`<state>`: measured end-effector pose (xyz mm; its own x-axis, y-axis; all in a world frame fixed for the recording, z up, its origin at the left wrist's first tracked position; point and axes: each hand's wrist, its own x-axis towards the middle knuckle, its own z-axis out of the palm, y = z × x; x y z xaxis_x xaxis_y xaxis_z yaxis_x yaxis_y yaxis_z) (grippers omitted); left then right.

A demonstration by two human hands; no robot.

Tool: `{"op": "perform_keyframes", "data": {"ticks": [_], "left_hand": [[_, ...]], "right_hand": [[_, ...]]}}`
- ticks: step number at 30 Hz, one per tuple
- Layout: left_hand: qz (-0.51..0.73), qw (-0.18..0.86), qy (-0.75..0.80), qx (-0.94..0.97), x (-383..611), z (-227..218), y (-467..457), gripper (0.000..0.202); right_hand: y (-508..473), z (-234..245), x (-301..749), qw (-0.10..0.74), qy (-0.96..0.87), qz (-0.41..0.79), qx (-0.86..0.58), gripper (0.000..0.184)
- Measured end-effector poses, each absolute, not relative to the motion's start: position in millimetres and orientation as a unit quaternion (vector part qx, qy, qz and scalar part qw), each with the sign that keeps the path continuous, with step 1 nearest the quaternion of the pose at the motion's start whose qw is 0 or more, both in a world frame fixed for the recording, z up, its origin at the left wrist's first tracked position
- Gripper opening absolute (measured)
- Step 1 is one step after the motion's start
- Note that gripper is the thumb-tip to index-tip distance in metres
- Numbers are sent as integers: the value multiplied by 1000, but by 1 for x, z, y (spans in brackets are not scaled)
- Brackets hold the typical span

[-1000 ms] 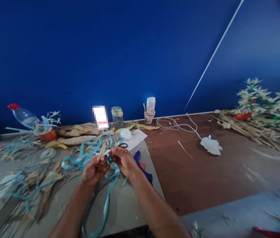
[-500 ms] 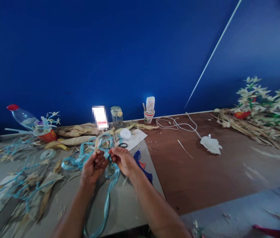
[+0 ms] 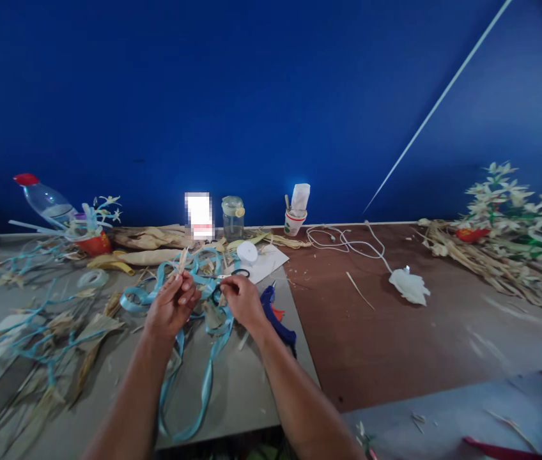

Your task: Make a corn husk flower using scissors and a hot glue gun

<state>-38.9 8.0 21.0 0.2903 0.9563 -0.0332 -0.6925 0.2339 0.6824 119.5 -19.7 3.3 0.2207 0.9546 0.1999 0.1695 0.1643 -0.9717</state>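
Note:
My left hand (image 3: pixel 171 305) is closed in a pinch on a small pale husk piece (image 3: pixel 183 260) that sticks up above the fingers. Just right of it, my right hand (image 3: pixel 241 300) is closed over the tangle of light blue ribbon (image 3: pixel 202 281); what its fingers hold is hidden. The ribbon loops across the grey table top (image 3: pixel 247 390) and trails toward me between my forearms. Black-handled scissors (image 3: pixel 236 274) lie just beyond my right hand. A blue glue gun (image 3: pixel 275 317) lies right beside my right wrist.
Dried husks and blue-wrapped stems (image 3: pixel 45 332) litter the left. At the back stand a red-capped bottle (image 3: pixel 43 199), a red bowl (image 3: pixel 92 243), a glass jar (image 3: pixel 232 217) and a paper cup (image 3: pixel 294 221). A white cable (image 3: pixel 348 243), white wad (image 3: pixel 410 285) and husk flowers (image 3: pixel 505 217) lie on the brown board.
Both hands have moved slightly away from me and apart. The husk piece in my left hand has turned from lying across to standing upright. The camera has tilted down a little.

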Motion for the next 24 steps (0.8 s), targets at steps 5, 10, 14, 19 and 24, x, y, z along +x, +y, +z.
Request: {"op": "perform_keyframes", "data": {"ticks": [5,10,14,19,24], "left_hand": [[541,759,245,267,-39,18,10,9],[537,763,245,263,-39,14,12,8],[538,764,242,259,-40,12,12,8],[538,765,240,260,-40,13,10,9],[534,765,243,266,-38,14,9,9]], "right_hand": [[-25,-3,114,432,-663,228,-568,17],[-27,-1,114,315,-700,181,-616,16],[-30,5,114,238,-736,172,-610,17],[-42,12,106,157,-767,137,-607,45],[-51,13,99,143,-771,105,-611,41]]}}
